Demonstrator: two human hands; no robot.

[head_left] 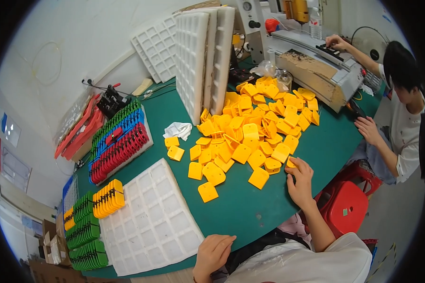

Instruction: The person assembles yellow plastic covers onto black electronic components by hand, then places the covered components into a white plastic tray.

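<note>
While my right hand [300, 181] pinches one flat yellow plastic piece [291, 163] at the 5 o'clock edge of the yellow plastic pile [250, 127], my left hand [212, 254] rests released, fingers loosely curled, on the green bench [241, 207] edge at 6 o'clock. White foam grid tray [151, 221] sits at 9 o'clock of it. A co-worker's hand [367, 129] rests at 2 o'clock.

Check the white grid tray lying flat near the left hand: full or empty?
Empty: every pocket of the white grid tray shows bare white, nothing inside.
</note>
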